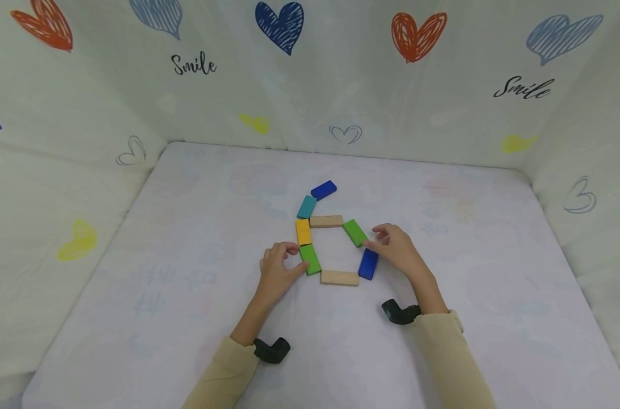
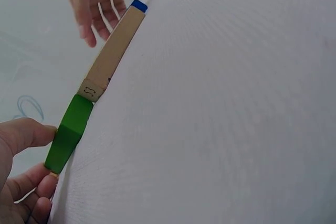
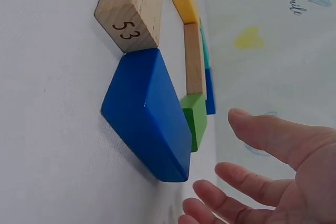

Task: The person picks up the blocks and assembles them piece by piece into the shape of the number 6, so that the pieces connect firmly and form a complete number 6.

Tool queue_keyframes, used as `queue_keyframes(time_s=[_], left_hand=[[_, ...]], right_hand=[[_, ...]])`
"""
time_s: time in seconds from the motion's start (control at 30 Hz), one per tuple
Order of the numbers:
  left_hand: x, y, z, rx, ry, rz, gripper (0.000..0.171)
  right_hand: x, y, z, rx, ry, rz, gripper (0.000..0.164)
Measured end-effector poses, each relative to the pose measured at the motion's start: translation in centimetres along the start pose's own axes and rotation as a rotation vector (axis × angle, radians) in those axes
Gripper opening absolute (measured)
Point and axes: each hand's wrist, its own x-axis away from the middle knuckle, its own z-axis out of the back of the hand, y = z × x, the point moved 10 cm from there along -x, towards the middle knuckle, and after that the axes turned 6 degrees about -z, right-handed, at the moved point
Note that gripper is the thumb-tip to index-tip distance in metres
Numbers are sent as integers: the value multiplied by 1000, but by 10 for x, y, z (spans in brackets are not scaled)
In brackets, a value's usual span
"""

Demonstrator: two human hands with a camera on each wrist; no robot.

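Thumb and forefinger of my left hand (image 1: 277, 270) pinch a green block (image 1: 310, 259) at the ring's left side, as the left wrist view also shows. Above it lies a yellow block (image 1: 303, 232); a plain wooden block (image 1: 338, 278), marked 53 on its end, meets its lower end. My right hand (image 1: 399, 250) hovers by the ring's right side, fingers loosely spread and holding nothing. Nearest to it are a second green block (image 1: 355, 233) and a blue block (image 3: 144, 111). Another wooden block (image 1: 326, 221) closes the top.
A teal block (image 1: 307, 207) and another blue block (image 1: 324, 190) trail up from the ring's top left. All lie on a white-covered table (image 1: 187, 318). A white curtain (image 1: 340, 91) with printed hearts stands behind. Dark wrist cameras (image 1: 273, 351) jut out near both sleeves.
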Motion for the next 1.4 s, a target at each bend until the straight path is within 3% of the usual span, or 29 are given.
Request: queue_keyframes(time_s=[0.3,0.7,1.4], left_hand=[[0,4,1,2,1,-23,40],[1,2,-1,-3,-4,-9,40],[1,2,1,-9,-3,-5,40]], right_hand=[[9,8,-2,10,18,-17,52],[-10,6,-13,-4,94,-29,39],[-20,20,-3,-16,38,-95,38]])
